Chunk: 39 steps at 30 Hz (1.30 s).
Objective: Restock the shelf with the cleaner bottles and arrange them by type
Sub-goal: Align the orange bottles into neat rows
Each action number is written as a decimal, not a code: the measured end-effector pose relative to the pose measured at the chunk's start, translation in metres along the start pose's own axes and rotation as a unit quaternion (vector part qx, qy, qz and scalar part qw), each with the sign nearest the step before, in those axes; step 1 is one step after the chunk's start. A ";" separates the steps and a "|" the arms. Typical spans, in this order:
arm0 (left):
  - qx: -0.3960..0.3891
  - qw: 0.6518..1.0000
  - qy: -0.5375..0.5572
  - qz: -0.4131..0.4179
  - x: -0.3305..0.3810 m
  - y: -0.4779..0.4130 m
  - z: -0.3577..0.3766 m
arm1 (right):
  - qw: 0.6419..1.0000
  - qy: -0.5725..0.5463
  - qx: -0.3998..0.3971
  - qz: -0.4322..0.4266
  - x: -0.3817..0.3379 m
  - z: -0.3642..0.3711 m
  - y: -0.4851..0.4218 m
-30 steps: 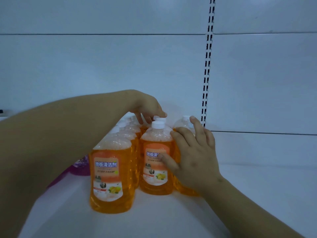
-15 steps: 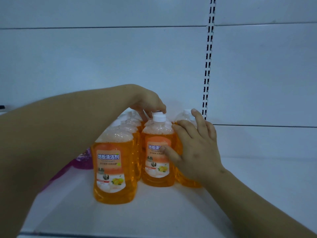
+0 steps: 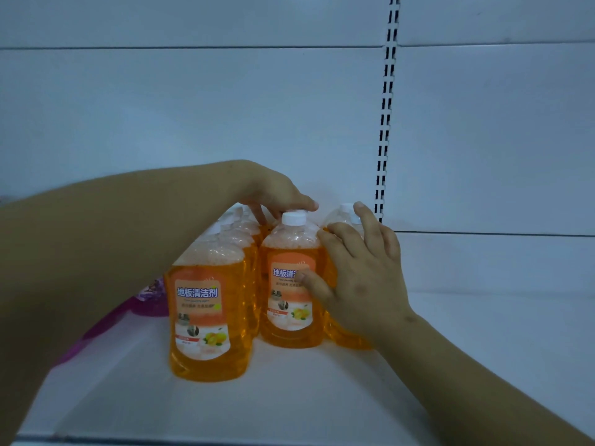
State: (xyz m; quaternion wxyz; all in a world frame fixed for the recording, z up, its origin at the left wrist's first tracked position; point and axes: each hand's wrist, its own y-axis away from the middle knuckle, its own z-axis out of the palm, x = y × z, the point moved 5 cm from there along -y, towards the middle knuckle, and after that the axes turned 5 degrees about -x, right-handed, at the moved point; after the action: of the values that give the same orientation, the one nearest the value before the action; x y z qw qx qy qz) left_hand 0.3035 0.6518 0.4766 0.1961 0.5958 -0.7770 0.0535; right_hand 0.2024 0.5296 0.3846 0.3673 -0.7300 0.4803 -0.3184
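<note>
**Shelf** (image 3: 322,400): white, with a white back panel (image 3: 193,117). A slotted upright (image 3: 384,123) stands to the right of the stock.

**Orange bottles:** all upright, long axis vertical, white caps, labels facing near.
- The left row (image 3: 238,239) runs near to far, headed by the front bottle (image 3: 206,313).
- The middle bottle (image 3: 289,317) stands just right of that row and farther back, its cap (image 3: 293,217) in plain view.
- The right bottle (image 3: 343,217) stands just beside the middle bottle on its right and is mostly hidden. Whether the two touch cannot be told.

**Purple bottles** (image 3: 151,297): left of the orange block, largely behind the left forearm (image 3: 96,252).

**Left hand** (image 3: 273,194): reaches over the left row. Its fingers (image 3: 307,206) are bent down among the caps just behind the middle bottle's cap. Whether they pinch a cap or only rest there cannot be told.

**Right hand** (image 3: 360,281): fingers apart and laid flat across the near face of the right bottle, thumb (image 3: 314,283) on the middle bottle's label. It grips nothing.

**Relation governing the next move:**
- The right bottle lies directly beyond the right palm, on its far side, so the right hand is the nearer one.
- The step in hand appears to be squaring this bottle into the orange block.
- A push would likely go far and slightly left.
- It is best applied low on the body, since pressure near the neck could tip the bottle.
</note>
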 end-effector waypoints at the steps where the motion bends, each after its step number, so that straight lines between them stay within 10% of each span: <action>1: 0.000 1.000 0.001 0.000 0.000 0.000 0.000 | 1.000 0.000 0.001 -0.002 0.000 0.000 0.000; 19: 0.074 0.992 -0.107 0.001 -0.019 0.086 -0.017 | 0.987 -0.152 0.010 0.052 0.015 -0.018 -0.002; 33: 0.177 0.983 0.009 0.042 -0.036 0.119 0.000 | 0.952 -0.202 -0.163 0.160 0.025 -0.027 -0.027; 39: 0.228 0.965 -0.126 0.038 -0.027 0.134 0.014 | 0.944 -0.201 -0.212 0.151 0.037 -0.035 -0.063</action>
State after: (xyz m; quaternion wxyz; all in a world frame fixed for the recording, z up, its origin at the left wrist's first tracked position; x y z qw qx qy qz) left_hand 0.1786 0.7097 0.4746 -0.0464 0.5970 -0.7846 0.1607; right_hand 0.2162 0.5040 0.4605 0.3370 -0.7589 0.5572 0.0032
